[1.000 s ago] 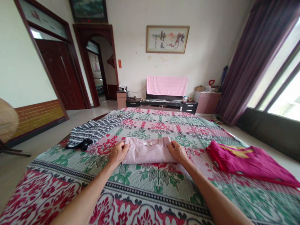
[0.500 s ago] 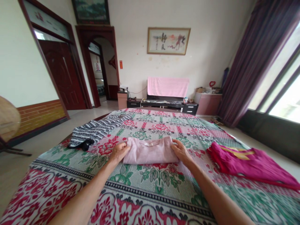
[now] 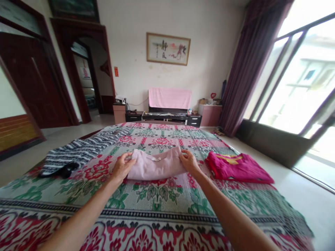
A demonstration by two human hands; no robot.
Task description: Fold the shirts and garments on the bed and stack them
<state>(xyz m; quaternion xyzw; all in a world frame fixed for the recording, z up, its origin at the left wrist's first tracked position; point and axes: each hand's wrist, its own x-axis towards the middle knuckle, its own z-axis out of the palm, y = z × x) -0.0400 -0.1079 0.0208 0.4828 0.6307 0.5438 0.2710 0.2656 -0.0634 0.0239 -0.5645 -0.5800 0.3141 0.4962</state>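
A folded pale pink shirt (image 3: 157, 167) with a small neck label hangs between my two hands, its middle sagging a little. My left hand (image 3: 125, 165) pinches the upper left corner, and my right hand (image 3: 188, 161) grips the upper right one. Both hands are closed on the fabric. Under it spreads a flowered bedspread (image 3: 159, 223) in red, green and white. Whether the shirt's lower edge still touches the bedspread, I cannot tell.
Folded magenta clothing (image 3: 243, 169) with a yellow neckline lies to the right. A black-and-white striped garment (image 3: 83, 150) stretches along the left edge of the bed. Beyond the bed stands a low black cabinet (image 3: 167, 118) with a pink cloth (image 3: 170, 98) above it.
The view has turned to the right. Both hands have raised the shirt's upper corners, and its neckline now dips between them.
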